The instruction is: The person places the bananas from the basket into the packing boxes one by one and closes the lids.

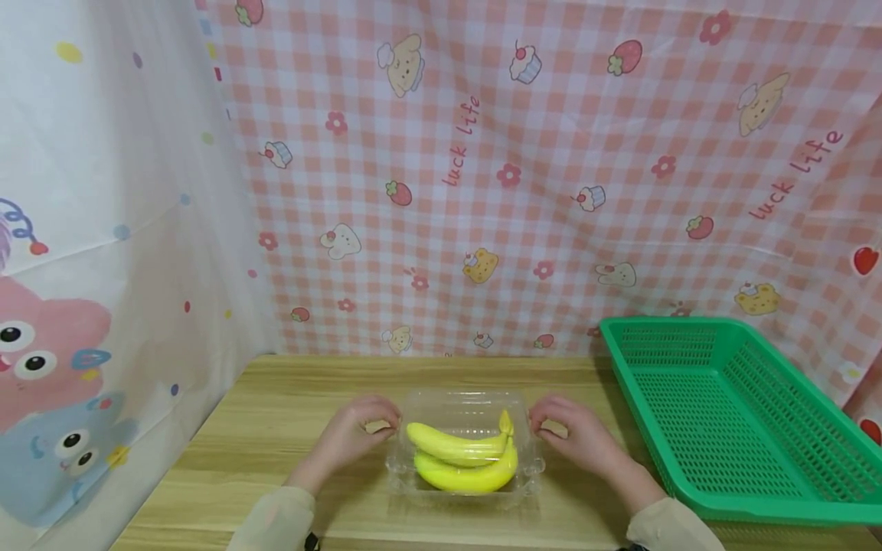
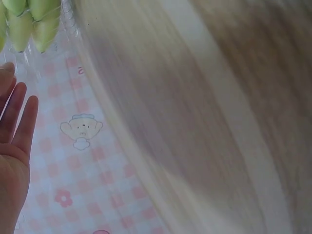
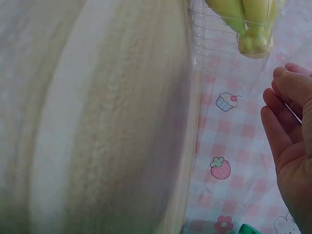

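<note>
A clear plastic clamshell box [image 1: 468, 399] sits on the table near its front, with a bunch of yellow bananas [image 1: 468, 479] in it. My left hand [image 1: 350, 432] pinches the box's upper left edge between thumb and fingers. At the upper right edge, my right hand [image 1: 572, 432] does the same. In the left wrist view, the banana tips [image 2: 43, 31] show through the plastic above the left hand [image 2: 14, 146]. The bananas' stem end [image 3: 254, 44] appears beside the right hand [image 3: 295, 117] in the right wrist view. Glare on the plastic hides how far the lid stands up.
A green plastic basket [image 1: 747, 509] with perforated sides stands to the right, close to my right forearm. The wooden table [image 1: 276, 413] ends at a pink checked cloth [image 1: 441, 306] behind and a white printed cloth [image 1: 172, 306] on the left.
</note>
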